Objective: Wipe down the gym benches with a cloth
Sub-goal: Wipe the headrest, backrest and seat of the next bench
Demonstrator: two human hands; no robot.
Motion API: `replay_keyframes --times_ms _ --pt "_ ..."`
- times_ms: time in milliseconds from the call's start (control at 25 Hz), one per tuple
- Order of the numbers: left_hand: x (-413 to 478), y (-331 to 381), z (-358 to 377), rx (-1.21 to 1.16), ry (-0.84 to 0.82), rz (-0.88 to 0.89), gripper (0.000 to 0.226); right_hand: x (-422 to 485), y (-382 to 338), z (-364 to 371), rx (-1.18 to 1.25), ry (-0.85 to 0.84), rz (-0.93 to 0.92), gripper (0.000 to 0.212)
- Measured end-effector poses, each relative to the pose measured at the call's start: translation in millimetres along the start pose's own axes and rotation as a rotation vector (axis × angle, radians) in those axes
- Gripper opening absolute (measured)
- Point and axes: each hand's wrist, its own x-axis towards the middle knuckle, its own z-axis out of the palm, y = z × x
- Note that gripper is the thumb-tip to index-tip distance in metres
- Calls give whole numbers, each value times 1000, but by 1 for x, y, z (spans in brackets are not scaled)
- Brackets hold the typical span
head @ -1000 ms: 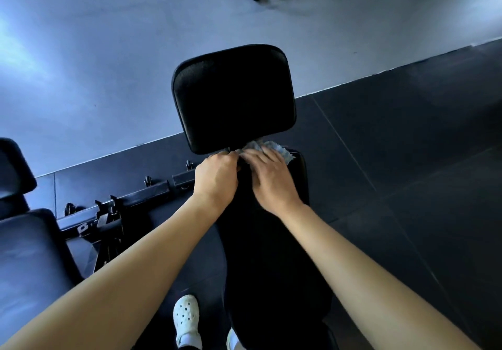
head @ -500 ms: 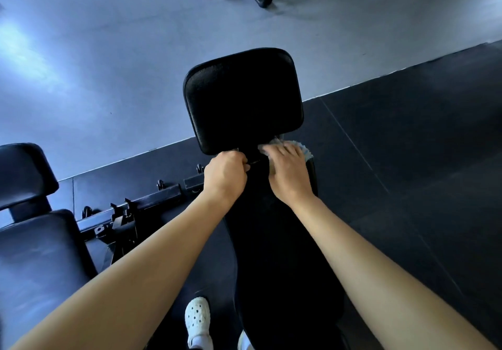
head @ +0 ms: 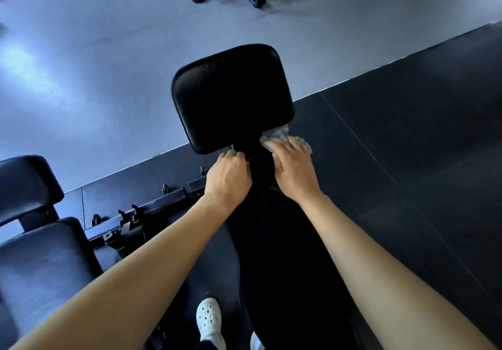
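Black bench (head: 271,241) runs lengthwise away; right hand (head: 294,171) presses cloth (head: 275,134) flat.

Both arms reach forward, the left hand (head: 228,179) curled like a fist, the right hand (head: 294,171) flat with straight fingers.

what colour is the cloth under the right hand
Light grey; the head view shows the cloth under the right hand.

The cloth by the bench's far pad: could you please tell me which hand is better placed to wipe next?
Right. The right hand lies flat on the cloth beside the far pad; the left hand is curled to its left, off the cloth.
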Motion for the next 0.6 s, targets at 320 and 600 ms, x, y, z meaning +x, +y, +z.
replay_keyframes --times_ms 320,600 --pt "38 14 4 -20 -93 217 34 -48 50 0 607 13 655 42" --pt "45 18 6 -23 -27 147 33 24 27 -17 639 -2 607 33"
